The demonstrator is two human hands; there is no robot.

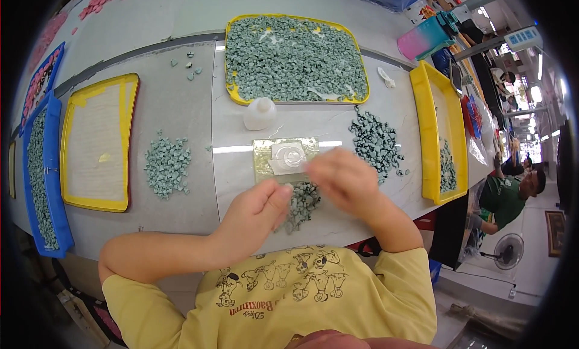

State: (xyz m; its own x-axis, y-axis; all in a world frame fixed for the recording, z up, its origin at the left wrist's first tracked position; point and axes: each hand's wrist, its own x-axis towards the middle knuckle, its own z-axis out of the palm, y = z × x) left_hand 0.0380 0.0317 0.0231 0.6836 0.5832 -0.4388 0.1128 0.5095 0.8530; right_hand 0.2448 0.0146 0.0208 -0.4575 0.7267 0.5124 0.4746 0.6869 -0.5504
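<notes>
My left hand (252,216) is closed in a pinch beside a small pile of grey-green pieces (303,209) near the table's front edge. Its thumb and fingers press together over something too small to make out. Slightly higher, my right hand (347,179) is curled closed near the right edge of a yellowish mat (263,165); whatever its fingertips hold is hidden. On that mat lies a whitish, translucent sheet (281,167) with a small round clear dish (294,158). A white plastic bottle (260,116) stands just behind the mat.
A large yellow-rimmed tray (365,91) full of grey-green pieces lies behind. Loose piles sit left (167,167) and right (375,141). A yellow bin (427,138) stands at right; a paper-lined tray (90,150) and blue bin (55,186) at left. A person (509,198) is far right.
</notes>
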